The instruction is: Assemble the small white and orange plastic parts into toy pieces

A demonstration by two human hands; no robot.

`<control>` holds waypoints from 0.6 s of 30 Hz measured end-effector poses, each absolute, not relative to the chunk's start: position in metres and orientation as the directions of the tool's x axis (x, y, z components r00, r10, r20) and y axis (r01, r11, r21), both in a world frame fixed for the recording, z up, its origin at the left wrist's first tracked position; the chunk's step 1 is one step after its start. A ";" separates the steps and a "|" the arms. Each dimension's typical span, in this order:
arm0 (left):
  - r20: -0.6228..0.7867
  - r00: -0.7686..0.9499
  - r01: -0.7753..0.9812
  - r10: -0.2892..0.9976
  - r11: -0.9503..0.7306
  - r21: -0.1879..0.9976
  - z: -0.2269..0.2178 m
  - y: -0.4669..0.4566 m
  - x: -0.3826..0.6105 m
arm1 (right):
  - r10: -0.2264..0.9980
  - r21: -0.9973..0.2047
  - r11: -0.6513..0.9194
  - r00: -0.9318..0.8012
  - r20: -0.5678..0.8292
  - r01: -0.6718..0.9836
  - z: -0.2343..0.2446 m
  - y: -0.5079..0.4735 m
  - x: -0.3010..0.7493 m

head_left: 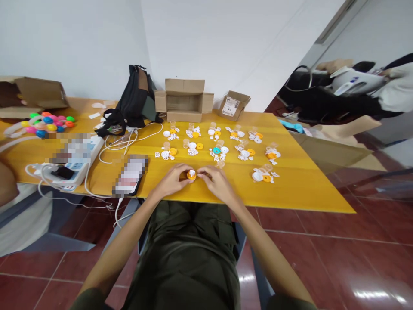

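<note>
Near the table's front edge, my left hand (174,181) curls its thumb and fingers around one side of a small round orange piece (191,177) with a white patterned part (192,172) on top. My right hand (215,181) is at the other side, fingertips pinched together close to the piece. Whether they touch it or hold something tiny I cannot make out. Beyond my hands lie several small groups of parts: white discs (192,146), orange rings (200,146), a teal ring (216,150), white cut-out pieces (220,158) and clear cups (186,143).
A phone (130,175) and a power strip (79,159) with white cables lie to the left. Behind are a black backpack (137,94), an open cardboard box (183,103) and a smaller box (232,105). Colourful plastic balls (48,122) sit far left, near another person's arm (6,183).
</note>
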State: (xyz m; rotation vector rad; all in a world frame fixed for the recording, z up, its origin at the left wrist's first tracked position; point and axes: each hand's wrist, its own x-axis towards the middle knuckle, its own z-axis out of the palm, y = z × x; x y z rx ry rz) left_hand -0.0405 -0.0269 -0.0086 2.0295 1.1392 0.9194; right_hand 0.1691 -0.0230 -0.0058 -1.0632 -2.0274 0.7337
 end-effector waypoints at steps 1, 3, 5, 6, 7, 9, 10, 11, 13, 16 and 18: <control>0.260 0.381 0.441 0.887 -0.422 0.792 -0.009 -0.027 -0.041 | 0.863 -0.763 0.480 -0.389 0.321 0.434 -0.009 -0.024 0.169; 0.246 0.370 0.415 0.896 -0.396 0.819 -0.008 -0.027 -0.042 | 0.882 -0.813 0.435 -0.364 0.299 0.386 -0.015 -0.026 0.169; 0.223 0.348 0.362 0.910 -0.351 0.864 -0.008 -0.027 -0.043 | 0.903 -0.877 0.371 -0.339 0.264 0.306 -0.018 -0.027 0.167; 0.208 0.332 0.331 0.920 -0.320 0.888 -0.008 -0.027 -0.044 | 0.913 -0.910 0.329 -0.330 0.239 0.253 -0.020 -0.028 0.165; 0.194 0.313 0.297 0.930 -0.290 0.910 -0.007 -0.028 -0.045 | 0.923 -0.940 0.282 -0.321 0.211 0.192 -0.021 -0.029 0.164; 0.171 0.278 0.218 0.945 -0.236 0.947 -0.006 -0.028 -0.046 | 0.942 -0.982 0.177 -0.300 0.152 0.059 -0.022 -0.030 0.160; 0.163 0.264 0.177 0.951 -0.214 0.961 -0.006 -0.029 -0.046 | 0.948 -0.992 0.124 -0.294 0.120 -0.004 -0.022 -0.031 0.158; 0.158 0.253 0.134 0.954 -0.196 0.971 -0.005 -0.030 -0.046 | 0.953 -0.995 0.075 -0.290 0.089 -0.061 -0.022 -0.033 0.156; 0.147 0.239 0.055 0.960 -0.165 0.985 -0.004 -0.031 -0.044 | 0.957 -0.989 -0.008 -0.288 0.037 -0.150 -0.021 -0.035 0.151; 0.125 0.240 -0.015 0.963 -0.125 0.992 -0.004 -0.033 -0.040 | 0.964 -0.966 -0.079 -0.265 -0.012 -0.245 -0.018 -0.038 0.146; 0.116 0.248 -0.029 0.962 -0.112 0.993 -0.004 -0.034 -0.038 | 0.970 -0.953 -0.097 -0.240 -0.027 -0.286 -0.016 -0.040 0.145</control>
